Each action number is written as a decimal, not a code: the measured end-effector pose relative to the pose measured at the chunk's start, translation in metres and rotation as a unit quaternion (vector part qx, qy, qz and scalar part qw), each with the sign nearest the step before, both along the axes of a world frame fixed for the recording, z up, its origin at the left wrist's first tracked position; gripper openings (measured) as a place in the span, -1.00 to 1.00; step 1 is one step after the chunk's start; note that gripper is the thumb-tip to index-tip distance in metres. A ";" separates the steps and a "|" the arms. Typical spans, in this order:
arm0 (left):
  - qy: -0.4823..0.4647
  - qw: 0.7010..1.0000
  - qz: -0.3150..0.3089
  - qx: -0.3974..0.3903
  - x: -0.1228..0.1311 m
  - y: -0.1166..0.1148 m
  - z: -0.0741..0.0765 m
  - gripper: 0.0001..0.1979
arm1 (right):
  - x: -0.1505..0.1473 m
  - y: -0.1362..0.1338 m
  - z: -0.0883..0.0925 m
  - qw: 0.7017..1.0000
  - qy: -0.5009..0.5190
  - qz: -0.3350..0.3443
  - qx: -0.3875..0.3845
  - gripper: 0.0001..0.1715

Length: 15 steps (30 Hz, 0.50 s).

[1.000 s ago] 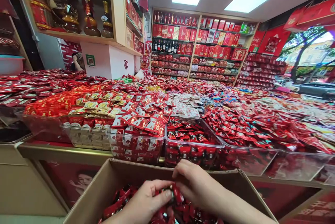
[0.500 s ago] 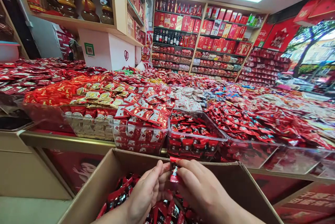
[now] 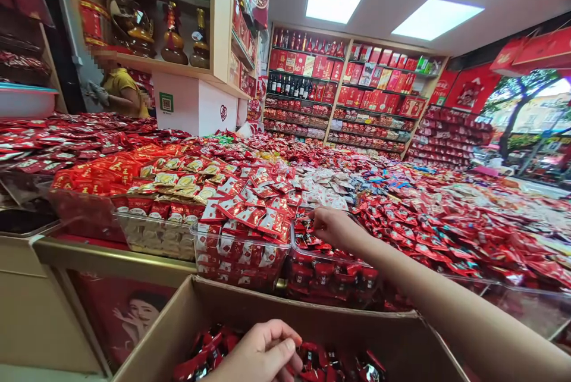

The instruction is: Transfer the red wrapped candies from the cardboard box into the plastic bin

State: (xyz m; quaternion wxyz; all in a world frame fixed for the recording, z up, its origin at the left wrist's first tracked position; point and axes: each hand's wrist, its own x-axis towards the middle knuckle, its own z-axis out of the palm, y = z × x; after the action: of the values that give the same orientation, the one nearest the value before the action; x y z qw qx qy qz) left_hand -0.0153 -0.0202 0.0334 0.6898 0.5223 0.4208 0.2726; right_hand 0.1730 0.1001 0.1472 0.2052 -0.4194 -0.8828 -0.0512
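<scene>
My right hand point(image 3: 334, 228) reaches over a clear plastic bin point(image 3: 332, 258) of red-and-black wrapped candies. Its fingers are closed and bent down among the candies; whether they pinch one is hidden. Low over an open cardboard box point(image 3: 348, 307) is my left hand point(image 3: 270, 351), its fingers curled in and thumb close against them. Anything inside that curl is hidden from view. Loose wrapped candies point(image 3: 312, 361) of the same red and black lie in the box below.
Left of the bin stand bins of red-and-white packets point(image 3: 243, 254) and gold packets point(image 3: 160, 230). More packets point(image 3: 423, 221) are heaped to the right. A person in a yellow shirt point(image 3: 122, 87) is behind the counter. Shelves of bottles and boxes point(image 3: 307, 63) line the back.
My right hand has left my left hand's side with a red candy packet and moved up and forward to the bin. My left hand has lowered slightly. A person has appeared at the left.
</scene>
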 end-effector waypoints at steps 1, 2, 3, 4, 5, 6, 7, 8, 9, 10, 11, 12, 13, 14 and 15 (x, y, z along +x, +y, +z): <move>0.013 1.000 -0.004 -0.003 0.000 0.000 0.000 -0.75 | -0.004 0.004 -0.002 1.000 -0.009 -0.002 -0.007 -0.86; 0.026 1.000 -0.009 -0.004 0.000 0.000 -0.001 -0.77 | -0.008 0.007 -0.005 1.000 -0.015 -0.002 -0.013 -0.86; 0.036 0.999 -0.018 0.003 -0.001 0.000 0.000 -0.79 | -0.012 0.008 -0.007 1.000 -0.018 0.001 -0.019 -0.86; 0.044 0.999 -0.029 0.014 -0.001 0.001 0.000 -0.81 | -0.014 0.010 -0.010 0.999 -0.021 0.006 -0.026 -0.87; 0.049 0.998 -0.039 0.029 -0.001 0.001 0.001 -0.83 | -0.016 0.011 -0.012 0.999 -0.026 0.012 -0.037 -0.88; 0.055 0.996 -0.049 0.044 -0.002 0.002 0.002 -0.84 | -0.017 0.011 -0.015 0.998 -0.031 0.016 -0.048 -0.90; 0.061 0.995 -0.057 0.057 -0.002 0.002 0.003 -0.85 | -0.017 0.012 -0.016 0.997 -0.035 0.019 -0.059 -0.91; 0.069 0.994 -0.063 0.064 -0.003 0.002 0.004 -0.85 | -0.017 0.013 -0.018 0.997 -0.039 0.020 -0.070 -0.91; 0.079 0.992 -0.068 0.065 -0.003 0.002 0.004 -0.84 | -0.016 0.014 -0.019 0.996 -0.042 0.021 -0.079 -0.90; 0.086 0.992 -0.072 0.064 -0.003 0.002 0.004 -0.84 | -0.016 0.014 -0.019 0.995 -0.044 0.021 -0.087 -0.90; 0.091 0.991 -0.076 0.066 -0.004 0.002 0.004 -0.84 | -0.015 0.015 -0.019 0.994 -0.045 0.022 -0.094 -0.90; 0.093 0.990 -0.081 0.067 -0.004 0.002 0.003 -0.83 | -0.015 0.016 -0.018 0.994 -0.045 0.023 -0.100 -0.89; 0.094 0.990 -0.085 0.068 -0.004 0.002 0.001 -0.83 | -0.015 0.016 -0.017 0.993 -0.045 0.025 -0.106 -0.88; 0.094 0.989 -0.089 0.068 -0.005 0.002 0.000 -0.83 | -0.014 0.016 -0.016 0.992 -0.045 0.026 -0.111 -0.86; 0.097 0.988 -0.094 0.070 -0.005 0.002 -0.002 -0.83 | -0.014 0.015 -0.015 0.992 -0.045 0.028 -0.116 -0.84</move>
State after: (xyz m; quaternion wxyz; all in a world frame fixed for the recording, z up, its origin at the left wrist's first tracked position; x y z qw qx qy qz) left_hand -0.0204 -0.0181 0.0312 0.6301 0.6301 0.4151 0.1833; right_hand 0.1595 0.1155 0.1321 0.1170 -0.4125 -0.9026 0.0385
